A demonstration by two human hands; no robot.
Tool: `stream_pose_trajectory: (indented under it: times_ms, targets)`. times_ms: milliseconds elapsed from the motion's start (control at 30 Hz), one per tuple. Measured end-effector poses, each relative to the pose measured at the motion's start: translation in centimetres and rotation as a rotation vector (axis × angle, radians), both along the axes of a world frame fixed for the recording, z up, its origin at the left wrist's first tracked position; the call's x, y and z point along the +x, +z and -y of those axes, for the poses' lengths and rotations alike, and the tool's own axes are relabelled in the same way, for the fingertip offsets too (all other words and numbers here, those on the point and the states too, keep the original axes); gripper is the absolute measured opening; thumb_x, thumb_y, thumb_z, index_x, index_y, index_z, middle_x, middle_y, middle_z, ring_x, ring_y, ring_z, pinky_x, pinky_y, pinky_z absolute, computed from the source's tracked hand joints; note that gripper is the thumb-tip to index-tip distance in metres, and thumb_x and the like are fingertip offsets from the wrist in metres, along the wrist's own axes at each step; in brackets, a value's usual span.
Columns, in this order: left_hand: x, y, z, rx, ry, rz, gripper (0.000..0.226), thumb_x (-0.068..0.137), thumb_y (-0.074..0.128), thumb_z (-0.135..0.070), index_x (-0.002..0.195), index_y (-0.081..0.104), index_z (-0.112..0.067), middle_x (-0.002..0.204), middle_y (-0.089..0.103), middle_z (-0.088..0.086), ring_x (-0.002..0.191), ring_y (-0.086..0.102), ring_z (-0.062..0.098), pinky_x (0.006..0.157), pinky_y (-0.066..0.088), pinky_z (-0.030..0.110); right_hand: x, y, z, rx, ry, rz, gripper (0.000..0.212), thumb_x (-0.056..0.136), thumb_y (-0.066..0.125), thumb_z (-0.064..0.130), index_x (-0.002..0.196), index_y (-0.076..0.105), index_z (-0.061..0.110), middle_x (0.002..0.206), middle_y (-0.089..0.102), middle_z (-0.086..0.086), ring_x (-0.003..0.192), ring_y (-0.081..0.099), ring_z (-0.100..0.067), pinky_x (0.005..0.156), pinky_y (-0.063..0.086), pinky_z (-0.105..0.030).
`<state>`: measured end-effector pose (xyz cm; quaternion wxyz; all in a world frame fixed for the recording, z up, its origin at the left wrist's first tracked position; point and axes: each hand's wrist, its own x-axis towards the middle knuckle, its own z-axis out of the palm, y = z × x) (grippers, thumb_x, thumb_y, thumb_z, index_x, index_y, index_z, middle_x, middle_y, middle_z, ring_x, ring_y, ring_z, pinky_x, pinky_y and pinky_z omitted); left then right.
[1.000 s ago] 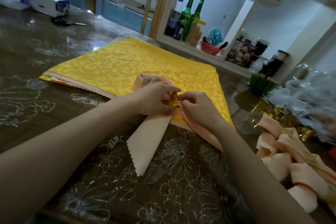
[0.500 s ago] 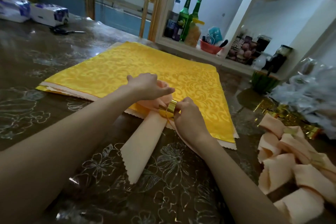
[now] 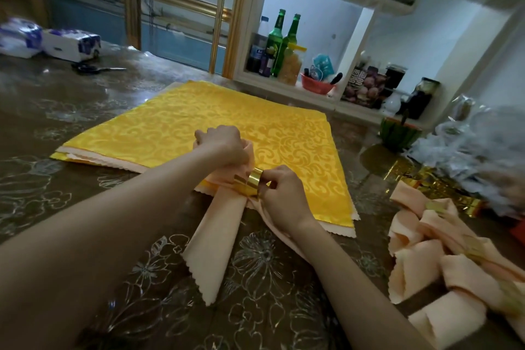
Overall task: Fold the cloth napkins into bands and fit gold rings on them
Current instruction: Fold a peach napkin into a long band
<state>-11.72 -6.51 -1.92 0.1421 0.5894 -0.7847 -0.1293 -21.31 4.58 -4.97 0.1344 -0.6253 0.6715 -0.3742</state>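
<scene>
— Where's the gold ring (image 3: 252, 183)?
— Round the peach napkin (image 3: 218, 236), at the near edge of the yellow cloth (image 3: 199, 128). The right hand (image 3: 284, 196) pinches it and the left hand (image 3: 224, 148) grips the loop. Pull evenly, ring square.

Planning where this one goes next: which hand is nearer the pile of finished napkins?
Right. The right hand pinches the gold ring, apart from the pile of finished napkins on its right; the left hand grips the peach napkin farther left.
</scene>
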Motion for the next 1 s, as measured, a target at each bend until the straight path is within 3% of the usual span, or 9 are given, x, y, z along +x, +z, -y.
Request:
stream_pose_trajectory:
  times_ms: [133,267,367,500,567,667,833,933,1000]
  targets:
    - [1.0,0.0,-0.9,-0.057,-0.108,-0.174,0.039,0.091,0.051,-0.044,0.071,0.054,-0.01,0.073,0.053,0.002,0.077,0.052,0.024,0.074,0.035,0.035,-0.1,-0.1,0.0,-0.007,-0.041,0.056,0.024,0.092,0.049,0.007,0.078,0.066,-0.004,0.085,0.052,-0.012,0.075,0.045,-0.019,0.057,0.027,-0.025]
    - [3.3,-0.6,-1.4,-0.083,-0.288,-0.252,0.017,0.085,0.065,-0.029,0.086,0.065,-0.012,0.087,0.062,0.002,0.08,0.053,0.017,0.061,0.039,0.026,-0.5,0.3,-0.2,0.008,-0.079,0.113,0.037,0.091,0.051,0.009,0.055,0.053,0.012,0.056,0.044,0.0,0.053,0.034,-0.012,0.052,0.025,-0.03]
    - [4.3,-0.4,-2.0,-0.075,-0.368,-0.274,0.018,0.082,0.069,-0.028,0.092,0.067,-0.013,0.087,0.063,0.0,0.084,0.056,0.016,0.065,0.041,0.021,-0.5,0.6,-0.4,0.011,-0.08,0.105,0.034,0.092,0.049,0.009,0.058,0.057,0.012,0.06,0.049,0.0,0.056,0.041,-0.014,0.054,0.03,-0.033]
    - [4.7,0.4,-2.8,-0.078,-0.486,-0.186,0.011,0.085,0.066,-0.021,0.089,0.069,-0.012,0.089,0.066,0.001,0.084,0.059,0.016,0.07,0.046,0.027,-1.2,0.5,0.1,-0.019,-0.035,0.063,0.019,0.091,0.054,0.012,0.087,0.072,0.006,0.095,0.056,-0.008,0.083,0.054,-0.022,0.075,0.042,-0.032]
    - [4.8,0.3,-3.1,-0.09,-0.535,-0.126,0.011,0.086,0.064,-0.02,0.091,0.07,-0.011,0.088,0.067,0.003,0.082,0.059,0.016,0.072,0.046,0.032,-1.5,0.4,0.0,0.002,0.075,-0.009,0.015,0.09,0.058,0.011,0.089,0.072,0.005,0.091,0.052,-0.007,0.08,0.049,-0.017,0.07,0.038,-0.02]
    - [4.9,0.2,-3.5,-0.145,-0.604,-0.09,0.012,0.085,0.064,-0.019,0.09,0.07,-0.01,0.089,0.066,0.003,0.082,0.057,0.018,0.075,0.046,0.037,-1.7,0.7,-0.2,-0.021,0.141,-0.082,0.013,0.087,0.061,0.008,0.082,0.071,0.002,0.083,0.047,-0.005,0.071,0.042,-0.01,0.064,0.034,-0.018]
    - [4.8,0.1,-4.1,-0.24,-0.661,-0.074,0.019,0.087,0.061,-0.023,0.103,0.069,-0.017,0.1,0.063,-0.003,0.095,0.057,0.016,0.085,0.045,0.037,-1.7,1.4,-0.9,-0.038,0.137,0.23,0.007,0.08,0.069,0.0,0.08,0.073,-0.006,0.071,0.047,0.002,0.057,0.046,0.003,0.056,0.036,-0.012]
    - [4.8,1.0,-5.2,-0.092,-0.667,-0.451,0.048,0.085,0.065,-0.018,0.131,0.05,-0.024,0.117,0.055,-0.009,0.106,0.055,0.006,0.091,0.048,0.025,-1.8,1.7,-1.2,-0.048,0.136,0.382,0.01,0.08,0.068,-0.001,0.079,0.071,-0.01,0.073,0.047,-0.003,0.055,0.047,0.006,0.054,0.037,-0.006]
    - [4.6,1.3,-5.8,-0.028,-0.692,-0.472,0.065,0.08,0.07,-0.023,0.137,0.041,-0.027,0.127,0.051,-0.011,0.116,0.05,0.002,0.098,0.043,0.023,-1.9,1.5,-1.2,-0.032,0.144,0.439,0.009,0.078,0.071,0.004,0.072,0.073,-0.001,0.075,0.048,-0.002,0.064,0.05,0.003,0.062,0.042,-0.012]
